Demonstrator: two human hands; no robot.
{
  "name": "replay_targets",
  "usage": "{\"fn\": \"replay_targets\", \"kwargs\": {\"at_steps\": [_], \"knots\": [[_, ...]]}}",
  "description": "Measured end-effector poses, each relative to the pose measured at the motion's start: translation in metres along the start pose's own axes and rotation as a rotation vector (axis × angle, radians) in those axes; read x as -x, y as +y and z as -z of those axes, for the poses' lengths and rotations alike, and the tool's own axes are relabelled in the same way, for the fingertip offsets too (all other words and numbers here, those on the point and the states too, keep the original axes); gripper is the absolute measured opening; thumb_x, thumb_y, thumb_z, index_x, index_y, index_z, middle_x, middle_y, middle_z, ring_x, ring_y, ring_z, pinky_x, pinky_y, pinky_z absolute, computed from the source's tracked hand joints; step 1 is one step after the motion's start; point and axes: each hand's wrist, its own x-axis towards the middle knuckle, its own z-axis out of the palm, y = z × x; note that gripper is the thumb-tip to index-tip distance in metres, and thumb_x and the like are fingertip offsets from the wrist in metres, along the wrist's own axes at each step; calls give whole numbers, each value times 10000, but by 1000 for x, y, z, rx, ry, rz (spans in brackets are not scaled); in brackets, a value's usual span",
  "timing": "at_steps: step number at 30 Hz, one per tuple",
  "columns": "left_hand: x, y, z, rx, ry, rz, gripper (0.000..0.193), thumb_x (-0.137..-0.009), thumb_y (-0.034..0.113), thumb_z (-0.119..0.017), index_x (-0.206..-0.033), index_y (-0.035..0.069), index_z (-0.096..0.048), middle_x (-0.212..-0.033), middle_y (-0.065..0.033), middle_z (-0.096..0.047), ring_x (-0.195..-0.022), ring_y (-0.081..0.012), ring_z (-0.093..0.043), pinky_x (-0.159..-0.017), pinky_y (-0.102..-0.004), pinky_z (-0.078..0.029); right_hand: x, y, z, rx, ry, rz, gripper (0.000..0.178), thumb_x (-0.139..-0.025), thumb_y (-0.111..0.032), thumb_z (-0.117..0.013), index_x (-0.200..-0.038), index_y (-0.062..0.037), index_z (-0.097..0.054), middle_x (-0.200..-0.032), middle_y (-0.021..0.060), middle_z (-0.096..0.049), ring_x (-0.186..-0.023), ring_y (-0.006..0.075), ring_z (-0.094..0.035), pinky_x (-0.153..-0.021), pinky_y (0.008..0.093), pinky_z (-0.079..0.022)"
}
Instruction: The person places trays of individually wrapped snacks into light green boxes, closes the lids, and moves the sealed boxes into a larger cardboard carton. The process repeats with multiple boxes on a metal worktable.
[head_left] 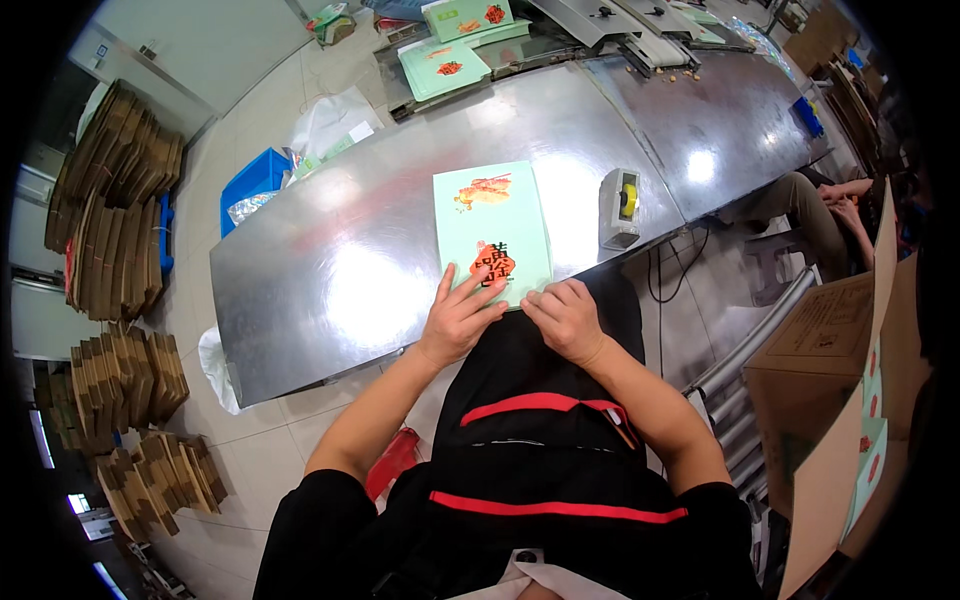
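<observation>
While the pale green printed carton lies flat at the near edge of the steel table, the left hand presses on it with fingers spread, and the right hand curls loosely at its near corner, gripping nothing. Thin and light, it likely slides easily; its edges seem best to grasp. A tape dispenser sits nearby.

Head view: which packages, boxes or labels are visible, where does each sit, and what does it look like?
Pale green flat box: steel table, under left hand and right hand; red and orange artwork.
Matching green boxes: far end, stacked.
Brown carton: right side, open, holding green boxes.
Flattened cardboard stacks: left floor, brown.
Tape dispenser: grey, yellow roll.
</observation>
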Motion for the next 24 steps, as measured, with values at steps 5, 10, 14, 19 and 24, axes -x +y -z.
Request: {"fn": "replay_targets", "kwargs": {"at_steps": [5,10,14,19,24], "knots": [[1,-1,-15,44,60,56,156,-834,137,-766,-989,140,-747,-1236,-2,-710,-1282,-229,-599,-1170,-586,-292,-10,-11,-15,2,-14,-65,103,-781,-117,-666,-872,-71,-681,-758,32,-507,-741,212,-553,-712,364,-461],[1,-1,-5,105,29,56,154,-811,135,-785,-956,120,-736,-1237,-5,-710,-1282,-240,-599,-1174,-600,-271,-8,-7,-13,-5,-14,-14,109,-782,-125,-659,-865,-56,-677,-738,38,-491,-726,214,-552,-690,362,-464],[1,-3,-15,56,85,48,168,-805,128,-787,-960,107,-726,-1251,-6,-703,-1290,-253,-590,-1176,-610,-252,-17,-4,-4,-66,-55,-31,120,-776,-144,-711,-866,-71,-680,-735,37,-487,-731,221,-558,-690,359,-464],[5,-3,-17,84,76,51,167,-808,98,-780,-958,115,-709,-1252,-39,-705,-1297,-289,-585,-1193,-598,-200,-43,30,-13,-74,189,-588,276,-887,-150,-696,-1119,-3,-676,-986,162,-671,-929,354,-634,-843,442,-504],[4,-6,-18,85,75,34,185,-808,107,-781,-972,125,-699,-1271,-38,-697,-1306,-291,-576,-1193,-589,-199,-37,39,-56,-440,99,-956,470,-894,-153,-704,-1295,66,-595,-1236,271,-639,-1154,421,-615,-997,445,-483]]}}
